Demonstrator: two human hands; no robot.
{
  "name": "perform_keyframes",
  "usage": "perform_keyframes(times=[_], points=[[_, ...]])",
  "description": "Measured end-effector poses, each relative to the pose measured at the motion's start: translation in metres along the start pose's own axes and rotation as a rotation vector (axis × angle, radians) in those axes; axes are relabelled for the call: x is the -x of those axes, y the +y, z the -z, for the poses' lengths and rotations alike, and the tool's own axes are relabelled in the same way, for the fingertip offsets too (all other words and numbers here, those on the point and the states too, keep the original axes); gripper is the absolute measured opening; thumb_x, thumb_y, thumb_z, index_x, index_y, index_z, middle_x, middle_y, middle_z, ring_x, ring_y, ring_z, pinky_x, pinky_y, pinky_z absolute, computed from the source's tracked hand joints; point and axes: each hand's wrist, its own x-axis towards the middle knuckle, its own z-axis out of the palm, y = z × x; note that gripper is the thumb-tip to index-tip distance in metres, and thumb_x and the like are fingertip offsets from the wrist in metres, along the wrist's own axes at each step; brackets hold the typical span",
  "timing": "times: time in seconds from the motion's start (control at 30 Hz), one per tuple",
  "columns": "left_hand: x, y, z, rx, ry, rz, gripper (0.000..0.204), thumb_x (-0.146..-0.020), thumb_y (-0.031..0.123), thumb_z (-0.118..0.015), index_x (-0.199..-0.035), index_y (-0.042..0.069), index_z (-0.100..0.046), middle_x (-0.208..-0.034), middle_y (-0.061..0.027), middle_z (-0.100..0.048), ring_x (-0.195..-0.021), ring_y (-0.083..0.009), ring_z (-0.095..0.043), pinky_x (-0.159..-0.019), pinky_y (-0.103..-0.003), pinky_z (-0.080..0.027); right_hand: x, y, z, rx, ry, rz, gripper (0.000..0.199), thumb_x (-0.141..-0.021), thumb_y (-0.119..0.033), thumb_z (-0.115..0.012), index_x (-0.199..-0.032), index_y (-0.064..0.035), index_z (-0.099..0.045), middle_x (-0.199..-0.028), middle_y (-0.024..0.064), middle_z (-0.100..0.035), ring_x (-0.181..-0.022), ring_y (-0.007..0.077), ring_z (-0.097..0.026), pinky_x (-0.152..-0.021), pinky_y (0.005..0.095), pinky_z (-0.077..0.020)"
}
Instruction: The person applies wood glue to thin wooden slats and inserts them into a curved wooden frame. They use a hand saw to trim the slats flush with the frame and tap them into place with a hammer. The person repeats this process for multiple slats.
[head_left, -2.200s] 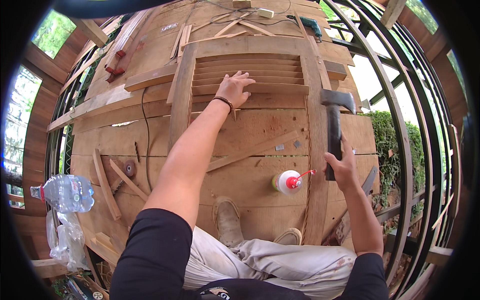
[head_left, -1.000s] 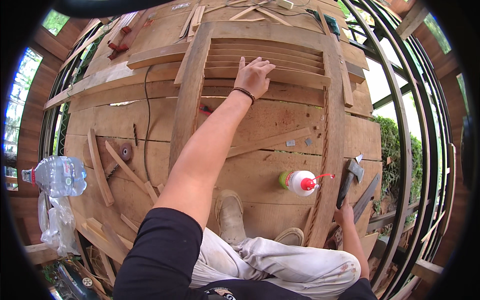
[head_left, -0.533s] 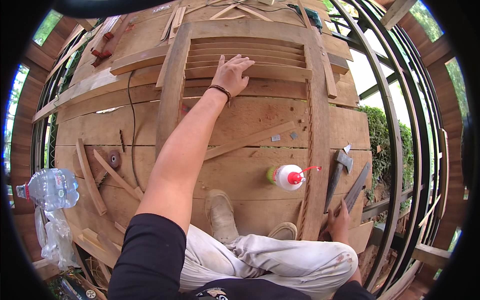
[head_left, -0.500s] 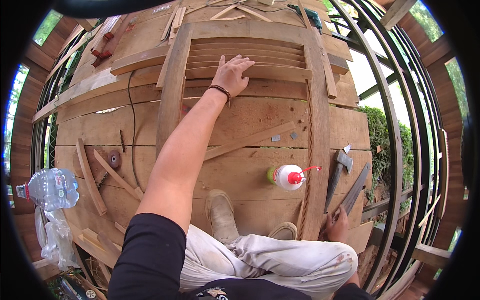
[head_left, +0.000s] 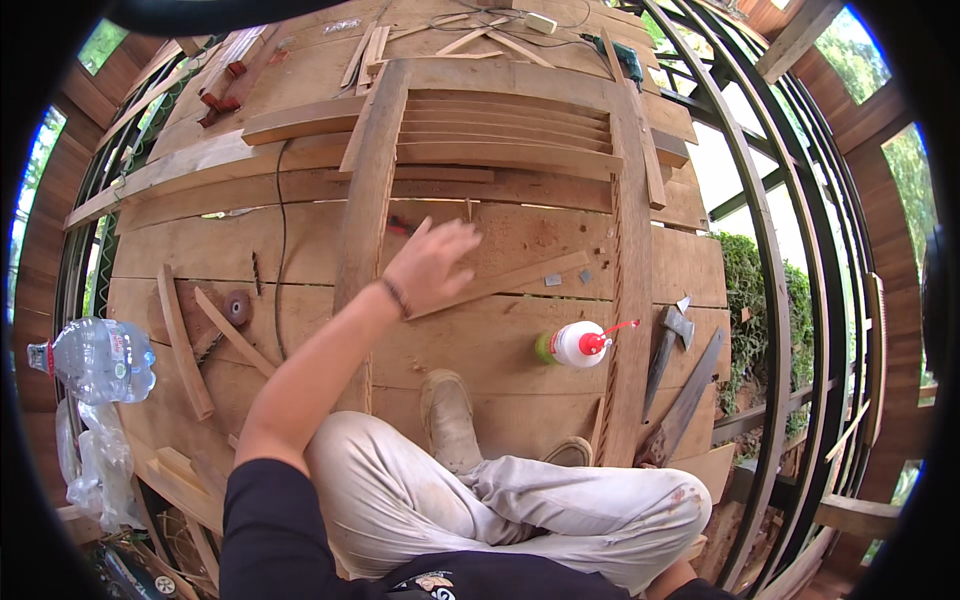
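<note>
My left hand (head_left: pixel 432 265), slightly blurred, hovers over the open middle of a wooden frame with its fingers stretched out and nothing in them. The frame (head_left: pixel 632 310) lies flat, its side rails on either side of my shoes. Thin slats (head_left: pixel 510 127) sit across its far end, beyond my hand. Close to the right rail stands a white glue bottle (head_left: pixel 580 343) with a red cap and nozzle. My right hand is hidden beside my right knee; only part of that arm shows. Nearest to it lie a handsaw (head_left: pixel 688 398) and a hatchet (head_left: pixel 668 350).
A loose wood strip (head_left: pixel 520 284) and small metal plates (head_left: pixel 552 280) lie inside the frame. To the left are curved wood strips (head_left: pixel 183 345), a cable (head_left: pixel 281 250) and a large plastic bottle (head_left: pixel 100 360). A green power tool (head_left: pixel 625 60) lies at the far right.
My left hand has left the slats and come back toward me. My right hand has let go of the handsaw and gone out of sight by my knee.
</note>
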Motion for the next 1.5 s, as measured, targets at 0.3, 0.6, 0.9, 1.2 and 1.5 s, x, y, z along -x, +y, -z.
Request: perform_keyframes(times=[0.3, 0.6, 0.9, 1.2, 1.5], points=[[0.171, 0.018, 0.034, -0.154, 0.168, 0.291, 0.071, -0.081, 0.023, -0.08, -0.145, 0.008, -0.053, -0.162, -0.0178, -0.035, -0.149, -0.0377, -0.035, -0.122, -0.057, -0.029, -0.002, 0.017, 0.012, -0.111, -0.092, -0.253, 0.03, -0.09, -0.018, -0.074, -0.11, 0.0001, -0.061, -0.09, 0.0165, -0.063, -0.077, 0.0322, -0.058, -0.074, 0.0399, -0.0496], [0.178, 0.013, 0.044, -0.242, -0.131, 0.554, 0.1, -0.085, 0.042, -0.079, -0.16, 0.003, -0.027, -0.17, -0.022, -0.012, -0.15, -0.0375, -0.035, -0.119, -0.046, -0.037, -0.006, 0.03, 0.075, -0.428, 0.183, -0.343, 0.026, -0.091, -0.018, -0.073, -0.106, 0.0002, -0.061, -0.089, 0.0154, -0.064, -0.077, 0.03, -0.057, -0.073, 0.0385, -0.0488], [0.082, 0.072, 0.097, -0.421, -0.63, 0.764, 0.081, -0.09, 0.049, -0.068, -0.151, 0.002, -0.043, -0.158, -0.0248, -0.04, -0.14, -0.0345, -0.05, -0.112, -0.046, -0.046, -0.016, -0.085, 0.219, -1.201, 0.612, 0.104, 0.017, -0.101, -0.023, -0.066, -0.105, -0.0083, -0.06, -0.078, -0.0031, -0.053, -0.069, 0.0064, -0.049, -0.061, 0.0249, -0.0403], [-0.004, 0.143, -0.089, 0.283, -0.112, 0.208, 0.112, -0.072, 0.04, -0.091, -0.157, -0.001, -0.03, -0.156, -0.0207, -0.047, -0.142, -0.0342, -0.048, -0.117, -0.039, -0.04, -0.076, -0.231, 0.218, -2.068, 0.229, 0.197, 0.056, -0.099, -0.058, -0.047, -0.108, -0.004, -0.058, -0.073, 0.0031, -0.047, -0.065, 0.0166, -0.047, -0.074, 0.0342, -0.0405], [-0.025, 0.135, -0.14, 0.779, 0.3, 0.237, 0.068, -0.073, 0.014, -0.091, -0.132, 0.01, -0.056, -0.125, -0.0076, -0.066, -0.116, -0.023, -0.064, -0.098, -0.039, -0.054, -0.053, -0.223, 0.21, -1.884, 0.331, 0.589, 0.064, -0.097, -0.06, -0.05, -0.117, -0.0001, -0.055, -0.082, 0.0071, -0.049, -0.076, 0.0188, -0.048, -0.087, 0.0377, -0.0413]])
